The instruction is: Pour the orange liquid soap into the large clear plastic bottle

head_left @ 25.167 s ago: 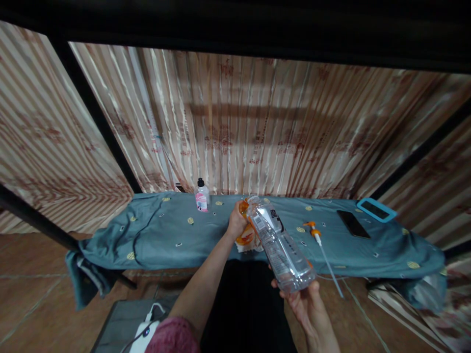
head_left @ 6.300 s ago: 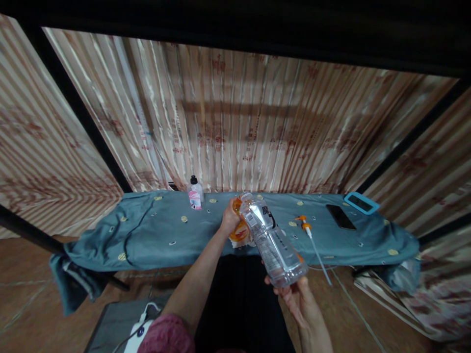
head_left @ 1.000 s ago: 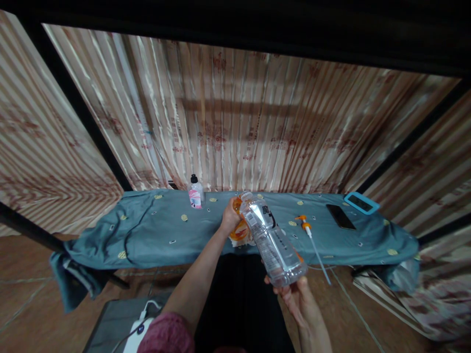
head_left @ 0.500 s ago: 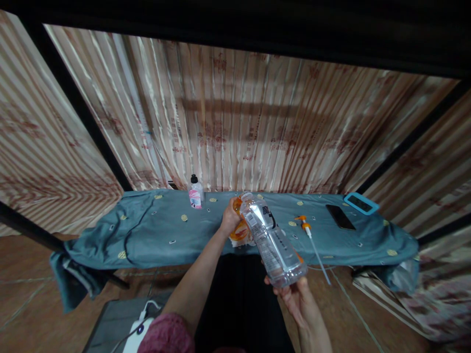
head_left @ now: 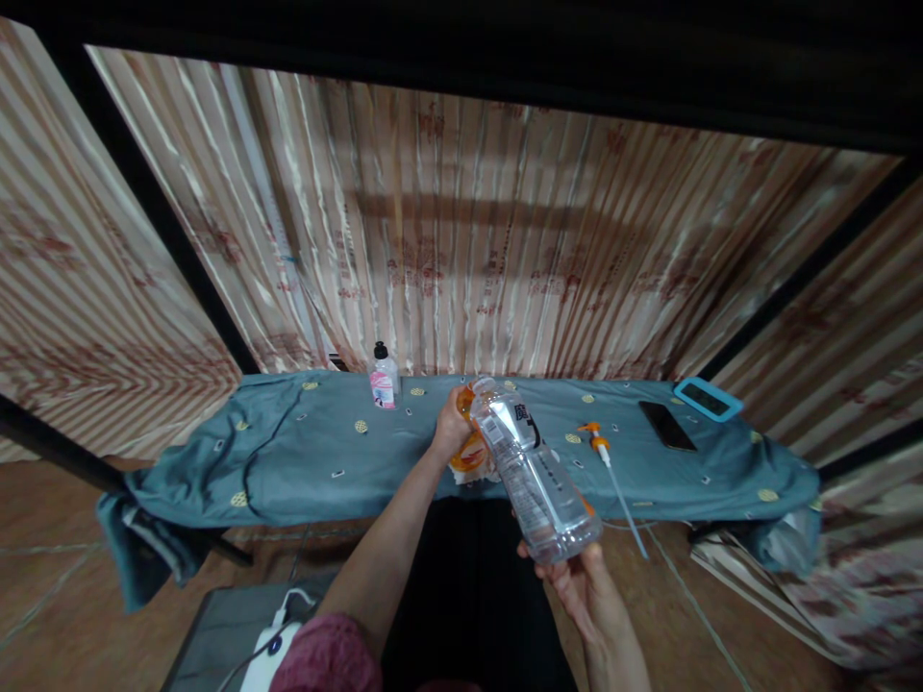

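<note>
My right hand (head_left: 573, 581) grips the base of a clear plastic bottle (head_left: 537, 481), which is tilted with its neck pointing away and to the left. Behind that neck, my left hand (head_left: 453, 423) is wrapped round the upper part of an orange bottle (head_left: 470, 452). The two bottle mouths are close together; whether they touch is hidden. White crumpled tissue or cloth (head_left: 476, 475) shows under the orange bottle. To the right lies an orange pump head with a long tube (head_left: 601, 446) on the cloth, its tube reaching past the front edge.
A small bottle with a black cap and pink label (head_left: 384, 380) stands at the back left of the cloth-covered table (head_left: 310, 471). A phone (head_left: 667, 426) and a blue-framed device (head_left: 708, 399) lie at the right. Black frame bars and a curtain (head_left: 461, 240) surround the table.
</note>
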`<action>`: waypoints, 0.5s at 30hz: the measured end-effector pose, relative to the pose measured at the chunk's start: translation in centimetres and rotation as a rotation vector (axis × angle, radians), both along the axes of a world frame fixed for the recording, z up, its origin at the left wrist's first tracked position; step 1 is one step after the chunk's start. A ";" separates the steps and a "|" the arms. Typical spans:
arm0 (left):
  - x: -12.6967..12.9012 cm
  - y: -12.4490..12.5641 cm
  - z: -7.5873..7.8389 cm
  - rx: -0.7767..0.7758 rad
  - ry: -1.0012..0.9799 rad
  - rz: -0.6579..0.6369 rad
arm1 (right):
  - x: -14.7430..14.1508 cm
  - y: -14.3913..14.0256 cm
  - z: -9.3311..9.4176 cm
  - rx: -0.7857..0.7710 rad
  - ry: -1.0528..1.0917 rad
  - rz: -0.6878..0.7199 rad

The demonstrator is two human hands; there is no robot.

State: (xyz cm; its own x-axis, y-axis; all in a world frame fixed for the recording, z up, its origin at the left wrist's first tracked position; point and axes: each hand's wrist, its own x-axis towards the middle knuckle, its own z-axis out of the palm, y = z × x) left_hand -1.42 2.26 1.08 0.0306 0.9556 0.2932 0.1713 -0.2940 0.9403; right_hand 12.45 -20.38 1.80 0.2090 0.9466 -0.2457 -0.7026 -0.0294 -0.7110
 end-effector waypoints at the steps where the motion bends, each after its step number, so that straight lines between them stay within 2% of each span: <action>1: 0.0 0.0 0.0 -0.001 0.000 0.001 | -0.1 0.0 0.1 -0.008 0.003 -0.020; 3: 0.0 0.0 0.0 -0.005 -0.001 0.005 | 0.0 0.1 -0.1 0.015 0.007 -0.009; 8: 0.1 0.2 -0.3 0.006 -0.013 -0.003 | 1.3 0.1 -2.0 0.184 -0.014 0.170; 11: 0.1 0.3 -0.4 0.016 -0.019 -0.011 | 1.6 0.0 -2.5 0.210 -0.017 0.164; 15: 0.1 0.3 -0.5 0.019 -0.017 -0.013 | 1.0 -0.1 -1.8 0.145 -0.012 0.139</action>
